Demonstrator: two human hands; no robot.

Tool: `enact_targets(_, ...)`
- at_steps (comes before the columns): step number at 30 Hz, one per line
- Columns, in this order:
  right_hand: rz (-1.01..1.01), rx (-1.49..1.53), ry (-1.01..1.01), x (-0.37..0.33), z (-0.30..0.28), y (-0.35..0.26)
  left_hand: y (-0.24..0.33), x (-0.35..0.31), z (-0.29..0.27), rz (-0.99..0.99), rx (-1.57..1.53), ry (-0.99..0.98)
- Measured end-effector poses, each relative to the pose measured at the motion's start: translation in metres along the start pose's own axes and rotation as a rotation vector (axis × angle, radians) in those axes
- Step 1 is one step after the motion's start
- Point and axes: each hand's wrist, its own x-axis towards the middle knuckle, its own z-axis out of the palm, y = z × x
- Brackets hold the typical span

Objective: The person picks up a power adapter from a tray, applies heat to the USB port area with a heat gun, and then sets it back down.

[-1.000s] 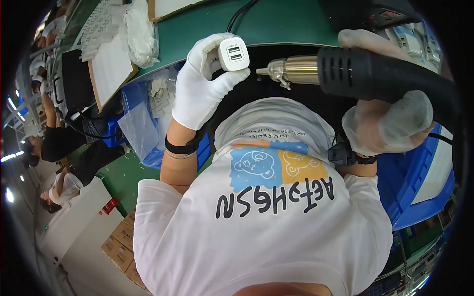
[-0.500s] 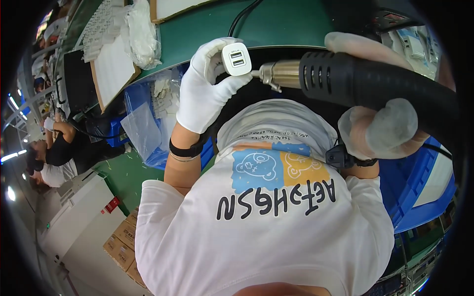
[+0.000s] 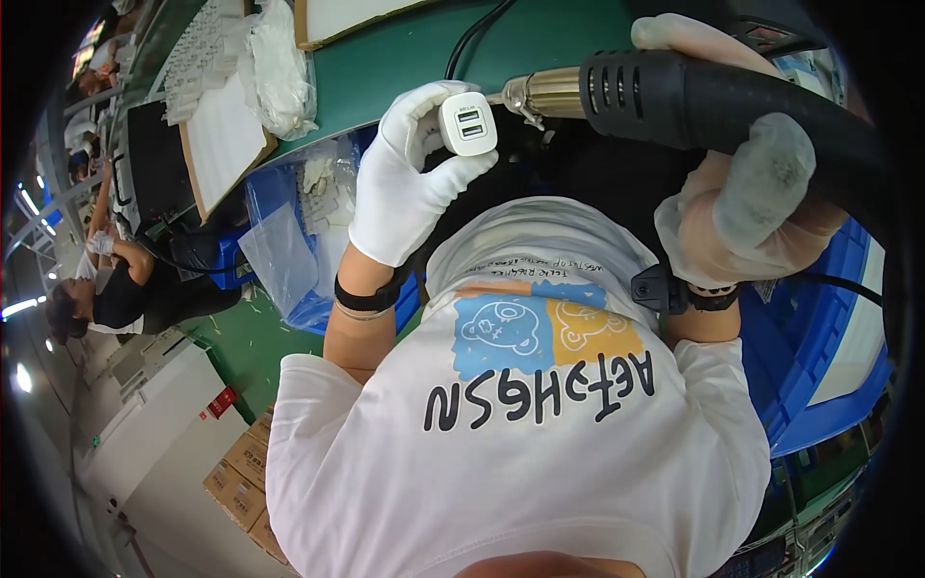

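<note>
The charger [image 3: 469,125], a white rounded block with two slots in its front face, is located at the upper centre of the frame. The left hand [image 3: 400,193], in a white glove, grips the charger: the thumb is set against the lower side and the bent fingers lie behind and above. The slotted face points toward the camera.

The right hand [image 3: 747,207], in a thin translucent covering, grips the tool [image 3: 665,101] at the upper right. One finger lies along the upper side and the thumb bears from below; the rest of the grip is hidden. The tool has a vented black body and a metal nozzle [image 3: 554,94] aimed leftward. The nozzle tip is at the right edge of the charger; whether the two touch cannot be told.

A black cable [image 3: 470,43] crosses the green table [image 3: 578,43] above the charger. A clear bag [image 3: 279,72] lies at the upper left. A blue bin [image 3: 819,409] stands at the right
</note>
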Motion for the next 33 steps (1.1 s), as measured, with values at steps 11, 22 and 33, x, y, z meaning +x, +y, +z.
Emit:
enact_targets(11,0.403,0.120,0.132,-0.004,0.008,-0.017,-0.001,0.002,0.002,0.001,0.007,0.003)
enact_targets(22,0.217,-0.002,0.077,-0.005,0.000,-0.010,0.000,0.002,0.004,0.029,-0.001,0.019)
enact_targets(33,0.694,0.223,0.242,-0.027,0.003,-0.037,0.003,0.005,0.006,-0.019,-0.033,0.044)
